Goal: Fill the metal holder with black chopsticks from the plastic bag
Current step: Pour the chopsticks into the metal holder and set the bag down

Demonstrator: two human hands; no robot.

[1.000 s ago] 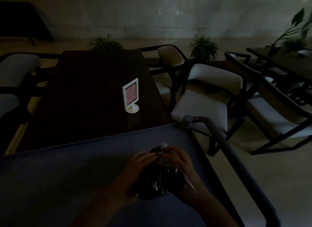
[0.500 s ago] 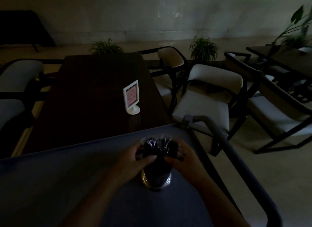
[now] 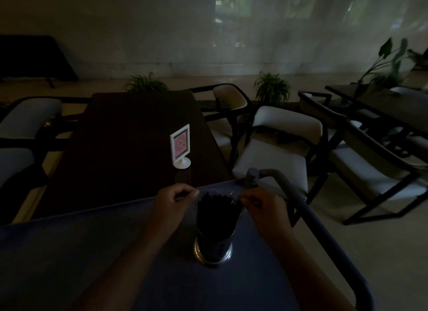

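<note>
Here the holder [image 3: 212, 250] stands upright on the blue-grey tabletop [image 3: 69, 253], which looks like the top of a cart, and a thick bundle of black chopsticks [image 3: 217, 212] rises out of it, fanning a little wider toward the tips. Standing the holder on its base lets the sticks drop in by their own weight and stay put, so neither hand has to steady it.

The left hand [image 3: 172, 202] is just left of the chopstick tips, its fingers curled in and pinched together. The right hand [image 3: 261, 205] is just right of the tips, pinched the same way. Faint glints between them and the tips suggest thin clear plastic, most likely the bag [image 3: 232, 196], though the dim light makes its edges hard to trace. Judging by that, each hand grips one side of the bag mouth near the tips, probably to peel it up and off the bundle while the sticks remain seated in the holder. Whether any of the bag still reaches down into the holder cannot be told.

Beyond the holder, a dark table carries a small white sign [image 3: 180, 146]; chairs stand to the holder's right. The cart's handle [image 3: 301, 209] runs just right of the right hand.
</note>
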